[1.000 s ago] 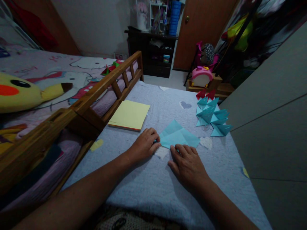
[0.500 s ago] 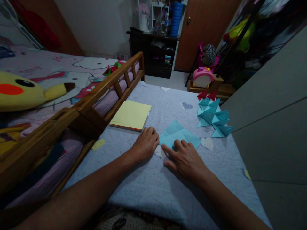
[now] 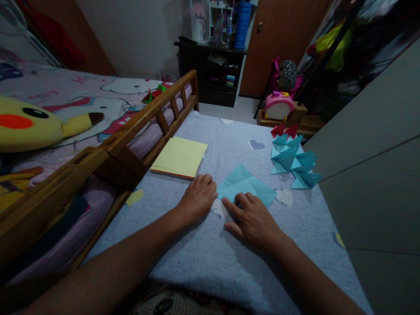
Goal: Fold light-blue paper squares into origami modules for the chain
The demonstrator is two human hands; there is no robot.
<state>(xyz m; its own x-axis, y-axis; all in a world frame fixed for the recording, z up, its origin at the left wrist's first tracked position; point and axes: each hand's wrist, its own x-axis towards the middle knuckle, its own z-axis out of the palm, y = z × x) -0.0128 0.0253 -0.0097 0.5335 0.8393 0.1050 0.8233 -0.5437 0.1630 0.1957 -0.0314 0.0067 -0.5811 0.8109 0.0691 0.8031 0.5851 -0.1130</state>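
A sheet of light-blue paper (image 3: 244, 181) lay on the pale blue cloth (image 3: 210, 258) in front of the person, one corner pointing away and crease lines crossing its face. The left hand (image 3: 199, 197) rested at the sheet's left corner, its fingers curled and pressed together; whether they pinched the corner could not be told, since the hand itself hid it. The right hand (image 3: 251, 218) lay over the near edge, the index finger stretched toward the left hand, the other fingers bent close together and the thumb set apart from them. A stack of paper (image 3: 180, 157) with a yellow sheet on top lay beyond the left hand, near the wooden rail (image 3: 149, 116). To the right of the sheet and well apart from it stood a cluster of blue folded pieces (image 3: 284, 157), with red folded pieces (image 3: 284, 130) just behind. Past the rail, a yellow plush toy (image 3: 29, 135) lay on the patterned bedding (image 3: 114, 85).
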